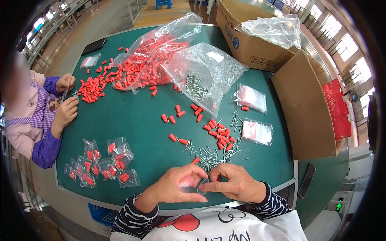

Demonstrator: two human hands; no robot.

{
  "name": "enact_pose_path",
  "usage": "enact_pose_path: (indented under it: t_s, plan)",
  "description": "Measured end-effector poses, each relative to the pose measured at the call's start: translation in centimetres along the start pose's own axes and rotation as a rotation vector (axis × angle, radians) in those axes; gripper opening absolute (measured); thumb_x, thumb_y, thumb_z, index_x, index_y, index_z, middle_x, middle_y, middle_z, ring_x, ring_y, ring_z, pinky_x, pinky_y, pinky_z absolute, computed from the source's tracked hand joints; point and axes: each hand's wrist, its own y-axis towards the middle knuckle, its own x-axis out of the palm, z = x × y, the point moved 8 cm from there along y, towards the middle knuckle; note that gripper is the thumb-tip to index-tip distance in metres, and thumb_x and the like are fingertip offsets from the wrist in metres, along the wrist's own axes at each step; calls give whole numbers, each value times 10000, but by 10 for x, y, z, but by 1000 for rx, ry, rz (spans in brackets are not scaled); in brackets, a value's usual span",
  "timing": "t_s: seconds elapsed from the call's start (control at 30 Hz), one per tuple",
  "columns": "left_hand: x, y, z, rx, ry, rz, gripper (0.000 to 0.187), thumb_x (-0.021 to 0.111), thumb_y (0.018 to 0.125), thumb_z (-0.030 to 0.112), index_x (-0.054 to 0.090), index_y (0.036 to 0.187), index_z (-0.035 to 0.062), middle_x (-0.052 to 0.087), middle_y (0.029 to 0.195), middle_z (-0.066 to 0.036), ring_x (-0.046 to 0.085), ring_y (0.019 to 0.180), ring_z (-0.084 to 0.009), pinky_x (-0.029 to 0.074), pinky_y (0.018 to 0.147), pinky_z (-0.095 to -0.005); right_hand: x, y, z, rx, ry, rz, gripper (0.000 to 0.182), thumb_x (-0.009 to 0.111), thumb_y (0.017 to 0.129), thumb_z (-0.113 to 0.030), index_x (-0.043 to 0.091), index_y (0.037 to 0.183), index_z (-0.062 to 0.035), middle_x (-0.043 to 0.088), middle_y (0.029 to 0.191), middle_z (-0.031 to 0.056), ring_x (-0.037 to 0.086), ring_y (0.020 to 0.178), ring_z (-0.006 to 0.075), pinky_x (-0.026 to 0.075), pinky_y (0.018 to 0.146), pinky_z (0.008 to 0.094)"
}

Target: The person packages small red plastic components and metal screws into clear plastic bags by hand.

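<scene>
My left hand [171, 186] curls around one side of a small clear plastic bag [194, 188] at the table's front edge. The fingers of my right hand [239, 184] pinch the bag's other side. Whether anything lies inside the bag I cannot make out. Just beyond my hands lie loose metal screws [209, 157], fanned out on the green table. Red cone-shaped caps [221, 134] are heaped past them, with a few scattered to the left.
Filled small bags [120, 164] lie at left front. A large bag of red caps [148, 60] and a bag of screws [197, 86] stand behind. Stacks of flat bags [257, 131] lie right, near cardboard boxes [305, 108]. A co-worker's hands [66, 110] work at the left edge.
</scene>
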Motion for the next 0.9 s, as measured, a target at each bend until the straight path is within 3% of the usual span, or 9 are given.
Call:
enact_pose_path:
  t_s: [0.13, 0.23, 0.27, 0.37, 0.77, 0.87, 0.9]
  plan:
    - [-9, 0, 6, 133, 117, 140, 542, 941, 648, 144, 607, 1067, 61, 593, 844, -30, 557, 724, -102, 455, 658, -249, -17, 3, 7, 120, 163, 238, 229, 717, 823, -36, 719, 1046, -88, 597, 892, 46, 610, 699, 200, 480, 557, 333]
    - [-15, -1, 9, 164, 207, 212, 545, 945, 637, 146, 605, 1053, 57, 598, 839, -39, 562, 713, -108, 459, 644, -248, -26, 1, 42, 433, -78, 254, 143, 721, 857, -75, 703, 995, -49, 632, 880, 91, 637, 702, 221, 479, 548, 341]
    - [-14, -1, 9, 169, 232, 224, 546, 946, 633, 147, 604, 1048, 54, 599, 837, -41, 563, 709, -109, 459, 637, -248, -25, 8, 45, 430, -203, 214, 121, 718, 863, -133, 673, 907, -30, 631, 823, 118, 650, 698, 258, 489, 551, 372]
    - [-13, -1, 9, 191, 279, 253, 545, 946, 631, 150, 600, 1039, 50, 602, 832, -46, 569, 701, -115, 461, 618, -249, -10, 21, 61, 416, -461, 82, 200, 725, 849, -203, 648, 851, -18, 637, 827, 134, 650, 677, 306, 498, 558, 419]
    - [-17, -3, 5, 173, 312, 390, 539, 937, 635, 129, 604, 1048, 35, 604, 849, -53, 584, 738, -125, 480, 666, -258, 13, 50, 79, 361, -581, -182, 118, 652, 720, -120, 591, 728, -19, 614, 711, 134, 641, 643, 338, 493, 542, 451]
    - [-22, -4, 2, 182, 323, 455, 520, 929, 645, 113, 602, 1040, 27, 604, 868, -52, 582, 757, -119, 477, 679, -255, 14, 49, 77, 340, -556, -218, 131, 660, 707, -131, 602, 735, -17, 616, 714, 144, 629, 625, 354, 492, 535, 449]
    - [-23, -4, 2, 189, 323, 477, 512, 926, 649, 107, 602, 1037, 25, 604, 875, -52, 581, 762, -117, 476, 682, -255, 11, 47, 76, 296, -486, -152, 127, 668, 715, -121, 607, 746, -14, 612, 708, 132, 623, 603, 325, 486, 523, 429]
